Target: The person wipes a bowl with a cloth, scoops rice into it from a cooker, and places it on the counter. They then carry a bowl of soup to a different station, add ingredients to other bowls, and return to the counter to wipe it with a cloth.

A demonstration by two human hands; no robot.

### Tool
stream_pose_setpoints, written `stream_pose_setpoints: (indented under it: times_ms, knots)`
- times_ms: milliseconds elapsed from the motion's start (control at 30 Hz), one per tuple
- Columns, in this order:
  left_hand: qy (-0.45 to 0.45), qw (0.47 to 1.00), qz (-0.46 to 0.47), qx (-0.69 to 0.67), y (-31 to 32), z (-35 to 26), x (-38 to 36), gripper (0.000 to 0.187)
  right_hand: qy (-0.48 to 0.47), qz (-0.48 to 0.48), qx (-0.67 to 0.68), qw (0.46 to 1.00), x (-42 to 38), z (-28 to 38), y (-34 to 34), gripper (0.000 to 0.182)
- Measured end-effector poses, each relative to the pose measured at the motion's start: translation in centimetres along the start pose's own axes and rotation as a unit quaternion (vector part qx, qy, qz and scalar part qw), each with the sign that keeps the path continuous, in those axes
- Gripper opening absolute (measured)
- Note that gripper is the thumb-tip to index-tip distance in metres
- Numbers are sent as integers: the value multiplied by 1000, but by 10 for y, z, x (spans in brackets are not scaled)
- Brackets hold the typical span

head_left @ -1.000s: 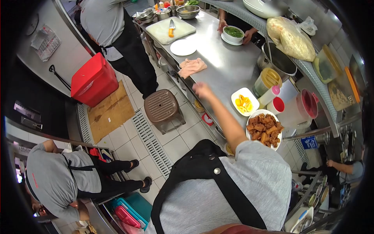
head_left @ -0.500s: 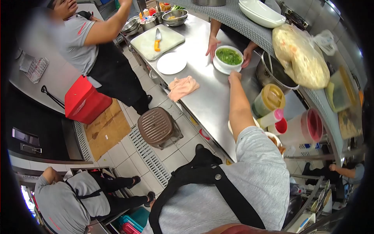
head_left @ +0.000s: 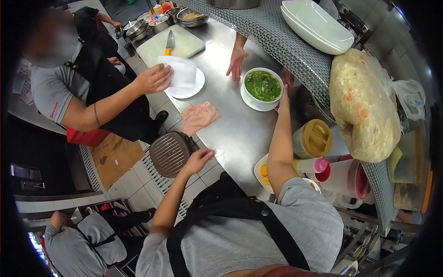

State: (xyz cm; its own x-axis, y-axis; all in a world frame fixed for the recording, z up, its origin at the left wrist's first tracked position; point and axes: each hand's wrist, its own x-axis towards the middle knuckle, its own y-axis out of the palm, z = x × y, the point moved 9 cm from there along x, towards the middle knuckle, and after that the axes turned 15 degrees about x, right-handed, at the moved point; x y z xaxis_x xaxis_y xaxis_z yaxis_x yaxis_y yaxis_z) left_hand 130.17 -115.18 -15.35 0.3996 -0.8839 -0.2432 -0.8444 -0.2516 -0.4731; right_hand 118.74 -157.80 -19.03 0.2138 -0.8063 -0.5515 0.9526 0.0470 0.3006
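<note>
A white bowl of green soup stands on a white saucer on the steel counter. My right hand is at the right side of the bowl and saucer, its fingers partly hidden. My left hand hovers by the counter's near edge, fingers curled, and whether it holds anything does not show. Another person's open hand is left of the bowl, with that person's other hand partly visible at its right. A pinkish cloth lies crumpled on the counter. A co-worker holds a white sheet over a white plate.
A cutting board with an orange-handled knife lies at the counter's far end. A brown stool stands beside the counter. Lidded containers are at my right, under a shelf bearing white dishes and a large plastic bag.
My left hand has come into view. The co-worker at left has come closer and reached over the plate with a white sheet. The view has shifted, and the bowl appears nearer.
</note>
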Motion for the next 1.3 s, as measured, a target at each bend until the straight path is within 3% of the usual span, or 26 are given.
stream_pose_setpoints:
  times_ms: [67, 100, 167, 300, 367, 500, 567, 600, 667, 800, 867, 967, 1033, 1067, 1100, 1167, 1233, 1300]
  knots:
    - [34, 998, 52, -3, 10, -43, 46, 30, -54, 85, -49, 994, 20, 8, 18, 76]
    - [34, 997, 70, -23, 17, -52, 66, 30, -51, 82, -49, 994, 46, 0, 15, 76]
    - [61, 995, 70, -25, 26, -56, 105, 33, -135, 68, -110, 982, 88, 2, 10, 73]
    - [17, 999, 39, -4, 28, -51, 161, 40, -90, 57, -103, 989, 35, 14, 17, 68]
    - [-36, 997, 5, -65, 16, -51, 190, 45, -76, 30, -119, 989, 36, 14, 11, 66]
    - [-13, 995, -81, -65, -6, -52, 255, 45, -19, 30, -124, 992, 39, 10, 9, 63]
    - [-115, 968, -48, -216, -2, -52, 267, 44, -32, 46, -119, 991, 31, 13, 11, 61]
    - [-113, 968, -52, -218, -4, -56, 272, 44, -23, 41, -114, 992, 27, 14, 11, 60]
    - [-79, 950, 24, -300, 6, -70, 283, 45, -6, 39, -99, 994, 30, 11, 11, 57]
    - [-83, 959, 26, -269, 17, -57, 313, 46, 3, 53, -96, 994, 27, 9, 9, 56]
    - [-119, 949, 75, -282, 31, -45, 325, 50, 25, 90, -31, 995, 17, 5, 16, 53]
    - [-101, 956, 56, -270, 19, -65, 298, 51, 38, 147, -29, 988, 0, 5, 24, 50]
    - [-102, 936, 60, -331, 13, -85, 274, 46, 56, 155, -12, 986, 5, -2, 24, 51]
    - [-69, 934, 72, -344, 21, -76, 286, 45, 52, 159, -26, 986, -10, 2, 28, 51]
    - [-31, 933, 46, -356, 5, -106, 257, 43, 59, 148, -28, 987, -13, 1, 26, 50]
    - [-35, 949, 35, -311, 5, -94, 251, 42, 66, 140, -31, 988, -20, -2, 23, 48]
    - [-102, 962, 16, -254, 5, -75, 235, 42, 63, 116, -88, 987, -33, -4, 20, 49]
    - [-112, 956, 33, -268, 9, -63, 224, 41, 75, 113, -95, 986, -50, -9, 23, 49]
